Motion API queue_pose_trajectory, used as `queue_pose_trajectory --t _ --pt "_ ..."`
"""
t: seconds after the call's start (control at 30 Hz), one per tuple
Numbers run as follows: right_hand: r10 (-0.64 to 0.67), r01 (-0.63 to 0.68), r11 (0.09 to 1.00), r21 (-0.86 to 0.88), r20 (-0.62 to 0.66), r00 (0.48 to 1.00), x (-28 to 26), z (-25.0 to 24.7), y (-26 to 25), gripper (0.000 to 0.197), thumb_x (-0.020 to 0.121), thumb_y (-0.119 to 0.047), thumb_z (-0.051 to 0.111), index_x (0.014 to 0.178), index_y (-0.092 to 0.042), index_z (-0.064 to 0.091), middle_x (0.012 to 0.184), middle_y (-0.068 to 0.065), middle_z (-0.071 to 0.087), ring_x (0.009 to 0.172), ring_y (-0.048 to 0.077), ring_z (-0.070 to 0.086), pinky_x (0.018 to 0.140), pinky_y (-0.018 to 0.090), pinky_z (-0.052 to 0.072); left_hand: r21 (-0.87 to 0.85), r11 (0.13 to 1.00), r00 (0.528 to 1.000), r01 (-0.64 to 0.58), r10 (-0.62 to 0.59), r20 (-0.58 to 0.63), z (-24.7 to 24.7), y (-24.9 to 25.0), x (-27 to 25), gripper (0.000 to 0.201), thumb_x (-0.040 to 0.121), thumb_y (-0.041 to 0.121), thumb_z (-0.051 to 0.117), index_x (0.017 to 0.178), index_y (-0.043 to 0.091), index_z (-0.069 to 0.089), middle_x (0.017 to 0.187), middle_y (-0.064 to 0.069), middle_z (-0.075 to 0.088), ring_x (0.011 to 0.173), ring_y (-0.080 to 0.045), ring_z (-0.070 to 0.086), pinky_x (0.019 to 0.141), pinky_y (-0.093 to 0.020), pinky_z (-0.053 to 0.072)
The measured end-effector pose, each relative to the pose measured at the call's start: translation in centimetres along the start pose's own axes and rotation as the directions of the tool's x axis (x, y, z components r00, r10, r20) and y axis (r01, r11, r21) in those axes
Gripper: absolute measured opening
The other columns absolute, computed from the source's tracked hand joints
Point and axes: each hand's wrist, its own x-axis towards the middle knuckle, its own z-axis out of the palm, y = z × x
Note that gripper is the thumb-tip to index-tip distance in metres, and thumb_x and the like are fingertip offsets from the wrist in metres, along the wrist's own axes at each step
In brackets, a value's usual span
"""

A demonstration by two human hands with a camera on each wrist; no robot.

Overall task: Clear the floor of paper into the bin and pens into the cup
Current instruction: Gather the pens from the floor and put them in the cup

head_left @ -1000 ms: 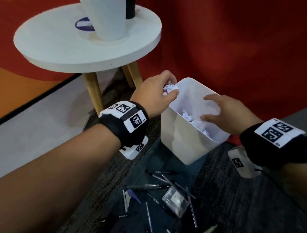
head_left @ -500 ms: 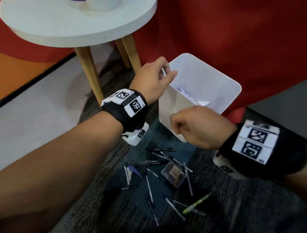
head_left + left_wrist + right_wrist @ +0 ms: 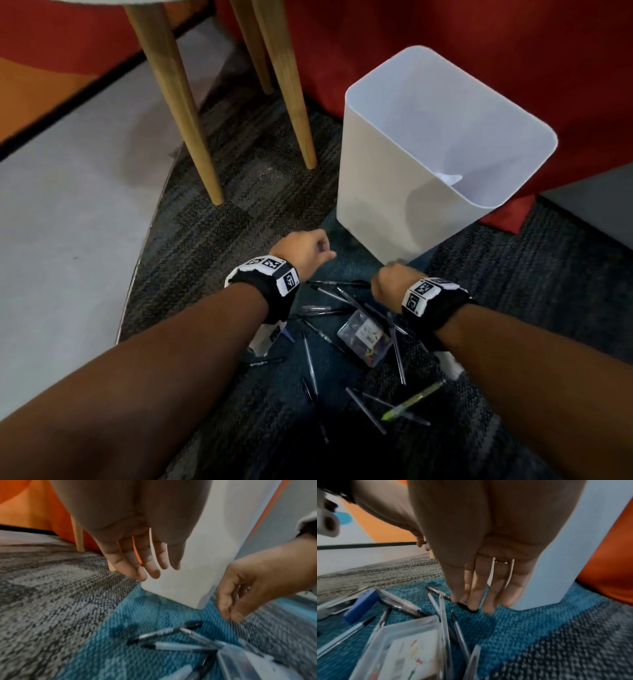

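The white bin [image 3: 376,192] stands on the carpet with crumpled paper [image 3: 449,179] showing inside. Several pens [image 3: 337,283] lie scattered in front of it, one of them green [image 3: 411,400]. My left hand [image 3: 318,251] hovers low beside the bin's base, fingers straight and empty [image 3: 150,572]. My right hand [image 3: 383,284] reaches down just right of it. Its fingertips [image 3: 472,605] touch the cap end of a black pen [image 3: 436,591] on the blue carpet, close to the bin [image 3: 556,561]. No cup is in view.
Wooden table legs [image 3: 178,102] rise at the back left. A clear plastic box [image 3: 364,337] lies among the pens, and a small blue object [image 3: 361,604] lies left of them. Red fabric [image 3: 445,27] hangs behind the bin. Grey floor [image 3: 68,212] borders the carpet.
The left hand let its paper ball go into the bin. Both hands dropped from the bin's rim to the pens on the floor. The head view tilted down, losing the tabletop.
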Motion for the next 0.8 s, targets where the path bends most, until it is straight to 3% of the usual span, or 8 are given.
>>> queue_pose_trajectory --t 0.13,0.3,0.53,0.8 --pt "0.088 -0.086 0.992 0.093 -0.018 0.996 1.9 2.9 0.3 0.028 0.089 -0.030 0.062 0.109 -0.010 0.062 0.112 0.014 0.064 0.099 0.034 0.063 0.080 0.039 0.052 0.110 0.993 0.991 -0.045 0.030 0.129 3.4 -1.6 2.0 0.023 0.095 0.027 0.058 0.116 0.018 0.057 0.111 -0.006 0.062 0.103 -0.025 0.057 0.087 -0.034 0.045" --pt "0.224 -0.209 0.963 0.170 -0.075 0.972 1.9 5.4 1.3 0.047 0.086 -0.038 0.068 0.121 -0.010 0.052 0.117 0.013 0.062 0.104 0.033 0.062 0.073 0.036 0.047 0.185 0.981 0.976 -0.059 0.018 0.216 7.6 -2.7 3.2 0.033 0.094 0.023 0.059 0.126 0.022 0.055 0.124 -0.007 0.054 0.118 -0.027 0.050 0.098 -0.039 0.043" --pt "0.260 -0.274 0.950 0.147 0.107 0.960 1.0 7.8 2.5 0.032 0.090 -0.024 0.063 0.116 -0.007 0.055 0.120 0.015 0.058 0.108 0.034 0.060 0.081 0.035 0.049 0.199 0.976 0.968 -0.084 0.033 0.247 8.9 -3.5 3.7 0.031 0.093 0.017 0.059 0.123 0.021 0.059 0.120 -0.007 0.053 0.118 -0.027 0.045 0.095 -0.036 0.042" --pt "0.268 -0.271 0.946 0.177 0.040 0.963 1.7 8.1 2.3 0.020 0.095 -0.012 0.051 0.113 -0.003 0.054 0.119 0.019 0.058 0.107 0.035 0.060 0.080 0.035 0.048 0.238 0.965 0.951 -0.114 0.037 0.306 9.0 -4.0 2.5 0.032 0.091 0.015 0.060 0.122 0.019 0.057 0.120 -0.006 0.055 0.115 -0.026 0.051 0.088 -0.034 0.042"
